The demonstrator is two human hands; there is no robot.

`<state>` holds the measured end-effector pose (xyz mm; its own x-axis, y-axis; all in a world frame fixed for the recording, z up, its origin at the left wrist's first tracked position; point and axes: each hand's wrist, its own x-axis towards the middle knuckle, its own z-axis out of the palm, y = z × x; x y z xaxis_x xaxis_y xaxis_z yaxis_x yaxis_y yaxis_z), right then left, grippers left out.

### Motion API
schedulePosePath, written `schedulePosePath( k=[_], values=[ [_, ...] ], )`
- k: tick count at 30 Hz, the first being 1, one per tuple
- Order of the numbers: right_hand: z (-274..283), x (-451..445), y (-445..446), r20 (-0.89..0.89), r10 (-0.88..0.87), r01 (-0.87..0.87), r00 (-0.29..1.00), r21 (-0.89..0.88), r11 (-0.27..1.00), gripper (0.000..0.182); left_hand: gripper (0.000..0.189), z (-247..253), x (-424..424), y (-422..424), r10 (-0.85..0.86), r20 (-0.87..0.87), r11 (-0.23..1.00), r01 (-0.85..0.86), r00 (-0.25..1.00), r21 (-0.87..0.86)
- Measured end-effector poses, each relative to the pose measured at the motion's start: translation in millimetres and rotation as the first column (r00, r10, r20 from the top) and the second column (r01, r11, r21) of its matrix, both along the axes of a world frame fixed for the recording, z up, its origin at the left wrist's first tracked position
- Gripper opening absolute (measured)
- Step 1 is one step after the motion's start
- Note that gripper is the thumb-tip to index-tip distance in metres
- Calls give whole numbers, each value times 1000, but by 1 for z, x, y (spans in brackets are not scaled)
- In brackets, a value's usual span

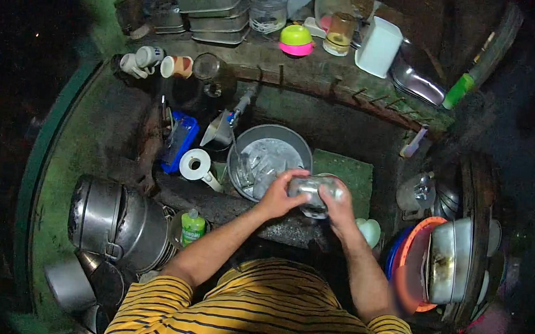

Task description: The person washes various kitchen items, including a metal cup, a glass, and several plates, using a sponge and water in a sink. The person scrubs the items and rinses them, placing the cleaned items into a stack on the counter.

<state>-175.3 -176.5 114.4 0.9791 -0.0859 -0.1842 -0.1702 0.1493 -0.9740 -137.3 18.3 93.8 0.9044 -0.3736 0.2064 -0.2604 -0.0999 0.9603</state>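
Note:
A clear jar (312, 186), blurred and apparently of glass, is held sideways between both my hands. My left hand (280, 194) grips its left end, with the thumb across the near side. On the right end, my right hand (338, 202) has its fingers around the jar. Just left of and behind the hands stands a round grey basin (305, 146) with cloudy, sudsy water (273, 155) in it. Some clear items lie in that water, too indistinct to name. Water seems to run into the basin from a faucet (243, 103).
A white mug (195, 164) and a blue plastic basket (181, 143) sit left of the basin. Nearer me is a green dish-soap bottle (192, 229) beside large metal pots (119, 221). Orange basin (421, 233) and metal pans (450, 259) stand at right. Nails jut from the back ledge (322, 83).

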Motion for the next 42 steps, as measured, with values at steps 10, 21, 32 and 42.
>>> schedulePosePath(
  k=[10, 21, 32, 42],
  values=[
    [54, -19, -19, 190, 851, -152, 489, -943, 297, 54, 61, 21, -4, 3, -399, -755, 911, 135, 521, -389],
    [6, -44, -21, 513, 470, 173, 718, -786, 593, 53, 59, -7, -33, -12, -409, -746, 864, -41, 526, -502],
    [-7, -31, -38, 76, 118, -124, 990, 75, 989, 35, 67, -11, -44, -46, -19, 38, 1000, 20, 999, -25],
    [-18, -29, -61, 265, 761, -602, 592, -481, 637, 44, 46, 3, -38, -48, -110, -647, 993, 54, 755, -107]
  ],
)
